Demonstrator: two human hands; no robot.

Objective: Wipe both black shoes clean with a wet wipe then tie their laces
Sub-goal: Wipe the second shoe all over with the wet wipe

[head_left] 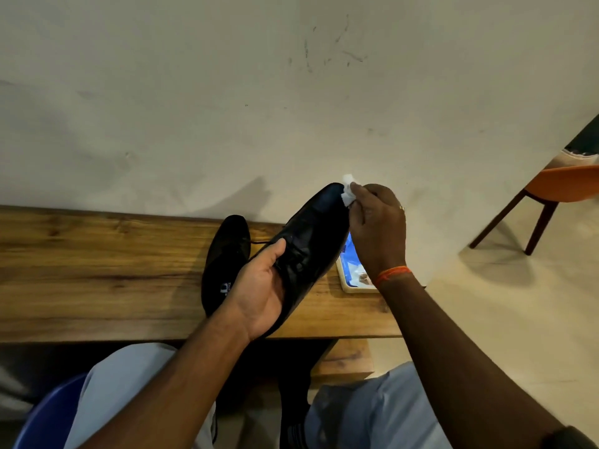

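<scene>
My left hand grips a black lace-up shoe from below and holds it tilted above the wooden bench, toe pointing up and away. My right hand pinches a white wet wipe against the right side of that shoe's toe. The second black shoe lies on the bench just left of the held one, its opening toward me and a loose lace showing near its top. Part of it is hidden behind my left hand.
The wooden bench runs along a pale wall. A blue and white wipe packet lies near the bench's right end, under my right wrist. An orange chair stands on the floor at the far right. My knees are below the bench edge.
</scene>
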